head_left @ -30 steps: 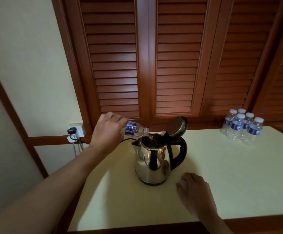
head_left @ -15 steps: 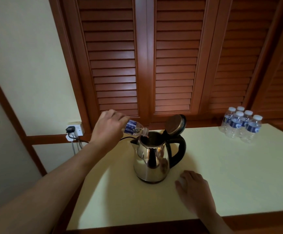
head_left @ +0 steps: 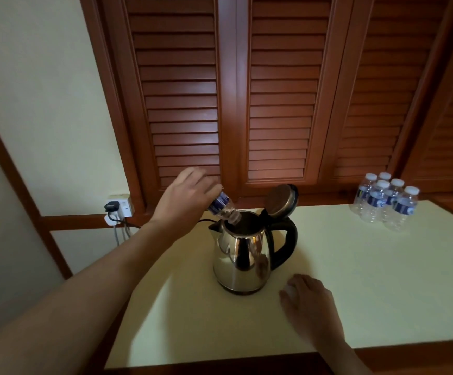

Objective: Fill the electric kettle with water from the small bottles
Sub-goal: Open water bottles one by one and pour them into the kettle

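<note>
Left hand point(head_left: 184, 197) is clamped on a bottle point(head_left: 224, 208), tipped steeply, neck down over the kettle point(head_left: 243, 253) mouth. Right hand point(head_left: 312, 304) rests curled on the table point(head_left: 382, 280) just right of the kettle base; can't tell whether it holds anything. Step: pouring. Next move probably calls for draining it fully, then fetching another from the bottles point(head_left: 385, 203) far right of the kettle, caps on. Kettle: steel, lid point(head_left: 281, 200) flipped up, black handle pointing right, upright near the table's left side. Water level hidden.
</note>
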